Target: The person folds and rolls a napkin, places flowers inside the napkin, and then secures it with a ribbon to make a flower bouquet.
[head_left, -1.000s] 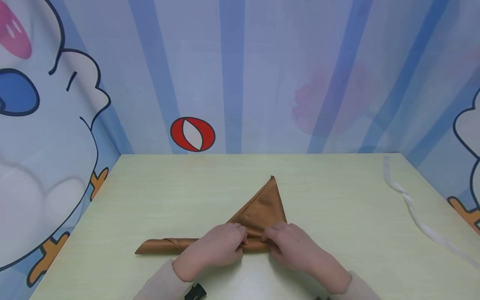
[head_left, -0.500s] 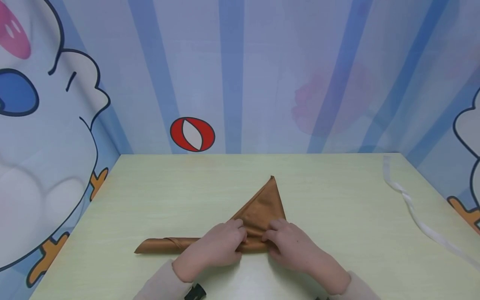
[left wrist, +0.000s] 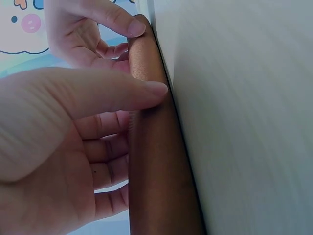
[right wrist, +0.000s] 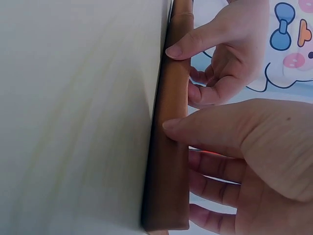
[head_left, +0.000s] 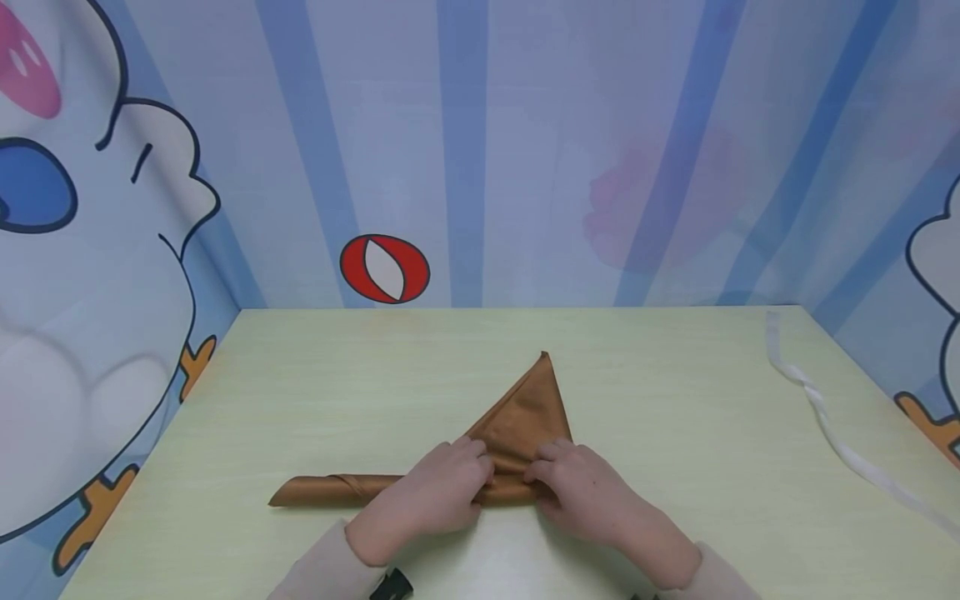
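A brown satiny cloth (head_left: 525, 417) lies on the table, its near edge rolled into a long tube (left wrist: 159, 186) that reaches out to the left. Beyond the roll, a flat triangular part points away, its tip at the far side. My left hand (head_left: 438, 487) grips the roll near its middle, thumb on the near side and fingers curled over the top. Close by on the right, my right hand (head_left: 588, 496) holds the roll the same way near its right end. In the right wrist view, the right thumb (right wrist: 195, 128) presses the roll's near face.
A twisted white ribbon (head_left: 832, 433) lies along the right side of the pale table (head_left: 337, 375). Behind stands a blue striped backdrop (head_left: 525, 150) with cartoon figures. A small black object (head_left: 392, 585) shows by the left sleeve.
My left fingers have shifted slightly up over the roll. The right fingertips have crept a little farther onto the cloth, and otherwise the cloth looks nearly still.
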A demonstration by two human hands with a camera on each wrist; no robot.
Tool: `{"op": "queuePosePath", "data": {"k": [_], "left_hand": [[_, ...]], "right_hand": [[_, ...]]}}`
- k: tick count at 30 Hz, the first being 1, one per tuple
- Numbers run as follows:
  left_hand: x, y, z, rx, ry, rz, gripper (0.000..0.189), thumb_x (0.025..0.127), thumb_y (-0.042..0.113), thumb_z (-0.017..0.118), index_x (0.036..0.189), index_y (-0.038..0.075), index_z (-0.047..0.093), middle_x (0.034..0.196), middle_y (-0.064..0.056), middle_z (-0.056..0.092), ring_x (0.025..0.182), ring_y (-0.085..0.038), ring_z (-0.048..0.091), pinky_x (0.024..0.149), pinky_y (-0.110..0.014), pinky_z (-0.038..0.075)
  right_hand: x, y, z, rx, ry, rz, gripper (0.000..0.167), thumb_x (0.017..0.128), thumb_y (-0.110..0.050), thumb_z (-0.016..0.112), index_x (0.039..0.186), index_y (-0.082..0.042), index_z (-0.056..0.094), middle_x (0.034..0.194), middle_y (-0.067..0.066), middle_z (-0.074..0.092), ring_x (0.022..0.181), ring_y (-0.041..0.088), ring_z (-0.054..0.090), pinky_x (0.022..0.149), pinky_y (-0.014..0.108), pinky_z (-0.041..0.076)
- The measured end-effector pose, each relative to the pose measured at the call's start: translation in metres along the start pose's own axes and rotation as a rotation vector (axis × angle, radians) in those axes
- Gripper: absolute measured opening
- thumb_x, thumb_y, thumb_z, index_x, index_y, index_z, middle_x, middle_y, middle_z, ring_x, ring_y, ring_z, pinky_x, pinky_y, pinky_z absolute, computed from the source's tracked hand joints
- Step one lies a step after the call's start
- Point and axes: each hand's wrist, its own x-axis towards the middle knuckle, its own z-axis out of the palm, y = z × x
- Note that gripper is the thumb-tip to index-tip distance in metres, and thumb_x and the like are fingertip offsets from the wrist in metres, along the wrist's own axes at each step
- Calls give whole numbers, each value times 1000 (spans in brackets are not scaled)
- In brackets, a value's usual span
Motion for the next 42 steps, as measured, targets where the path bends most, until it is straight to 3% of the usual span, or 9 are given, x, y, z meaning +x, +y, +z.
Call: {"op": "queuePosePath", "data": {"k": [10,32,42], "left_hand": [[2,-1,1,5,-23,3,12,73,8,72,80,9,63,75,4,51,70,-11,44,61,-24,37],[2,-4,1,-117,-29,33,8,69,4,61,69,9,55,64,7,38,62,-9,34,56,-23,31],[2,-4,0,-150,-33,33,18,71,2,64,68,11,49,63,7,34,61,-8,31,55,-23,29]], "right_hand": [[0,-1,-1,-7,-10,10,20,70,-4,77,89,-8,72,85,-2,63,79,14,57,69,30,49],[-1,-2,-1,5,-24,7,18,75,-5,74,92,-6,72,88,0,68,82,16,60,70,31,49],[-1,-2,-1,8,-47,22,19,75,-6,73,94,-7,72,90,0,68,85,16,60,72,31,49]]}}
